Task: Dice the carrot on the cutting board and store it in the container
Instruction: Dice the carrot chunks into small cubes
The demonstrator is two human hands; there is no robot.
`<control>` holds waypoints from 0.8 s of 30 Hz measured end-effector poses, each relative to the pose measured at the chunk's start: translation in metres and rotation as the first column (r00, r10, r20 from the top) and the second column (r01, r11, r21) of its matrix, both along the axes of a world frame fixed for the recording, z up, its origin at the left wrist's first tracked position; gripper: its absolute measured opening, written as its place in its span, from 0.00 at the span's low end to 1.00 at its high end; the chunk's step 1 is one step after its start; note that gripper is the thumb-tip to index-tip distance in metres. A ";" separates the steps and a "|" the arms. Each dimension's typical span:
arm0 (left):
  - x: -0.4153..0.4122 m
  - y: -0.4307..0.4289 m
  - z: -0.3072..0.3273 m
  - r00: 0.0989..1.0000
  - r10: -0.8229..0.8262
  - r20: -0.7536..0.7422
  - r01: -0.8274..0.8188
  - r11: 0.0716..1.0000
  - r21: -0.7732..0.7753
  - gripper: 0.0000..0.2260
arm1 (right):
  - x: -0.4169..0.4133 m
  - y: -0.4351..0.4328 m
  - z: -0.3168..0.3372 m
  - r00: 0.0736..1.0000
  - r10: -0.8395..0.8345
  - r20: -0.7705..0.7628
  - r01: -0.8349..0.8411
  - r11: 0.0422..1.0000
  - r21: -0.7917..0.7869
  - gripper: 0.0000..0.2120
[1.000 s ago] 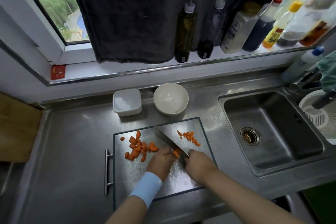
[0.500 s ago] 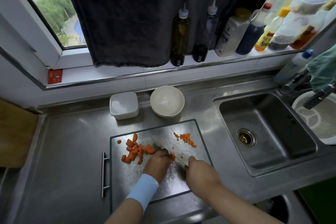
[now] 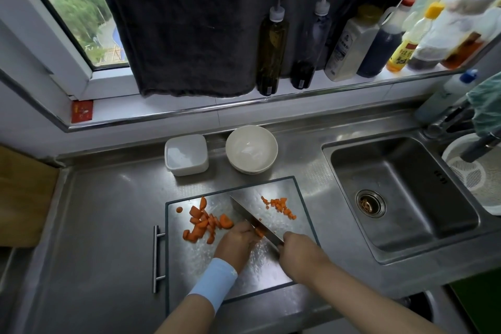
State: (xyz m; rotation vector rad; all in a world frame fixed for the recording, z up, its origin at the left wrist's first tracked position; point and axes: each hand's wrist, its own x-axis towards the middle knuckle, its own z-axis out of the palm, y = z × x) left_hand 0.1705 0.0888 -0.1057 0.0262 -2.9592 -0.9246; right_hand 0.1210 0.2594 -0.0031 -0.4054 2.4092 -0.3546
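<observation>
Carrot piece [image 3: 259,232] under far-left-pointing knife [image 3: 253,218]

"What sort of place was it?"

"A home kitchen. A steel bench [image 3: 95,225] ran under a window [image 3: 76,8], with a sink [image 3: 406,176] sunk into it to the right of the right hand [image 3: 298,251]."

"What else showed it?"

"Oil and sauce bottles [image 3: 272,46] lined the sill well beyond both hands. Nearer, a white bowl [image 3: 251,149] and a container [image 3: 186,156] stood beyond a cutting board [image 3: 189,266]. Chopped carrot [image 3: 202,222] lay just left of the left hand [image 3: 235,241], and the right hand gripped a knife [image 3: 252,217]."
</observation>
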 end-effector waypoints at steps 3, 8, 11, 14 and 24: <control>-0.001 0.001 -0.002 1.000 0.012 -0.002 -0.012 1.000 -0.011 0.08 | -0.005 -0.009 -0.009 1.000 -0.006 0.012 0.006 1.000 -0.027 0.07; 0.000 -0.001 -0.005 0.999 0.018 -0.043 -0.017 0.999 0.029 0.05 | -0.010 -0.026 -0.012 1.000 -0.010 0.016 0.011 0.999 -0.045 0.09; 0.000 -0.001 -0.003 0.998 0.000 -0.068 0.003 0.999 0.041 0.03 | -0.014 -0.029 -0.008 1.000 -0.003 0.020 0.004 0.999 -0.048 0.10; 0.000 0.001 -0.003 0.997 0.000 -0.078 0.001 1.000 0.015 0.06 | -0.010 -0.022 -0.002 1.000 -0.003 -0.003 0.002 0.999 -0.047 0.10; 0.000 -0.001 0.005 0.997 0.013 -0.079 -0.010 0.999 0.036 0.08 | 0.011 0.005 0.013 0.998 0.006 -0.058 -0.005 1.000 0.020 0.06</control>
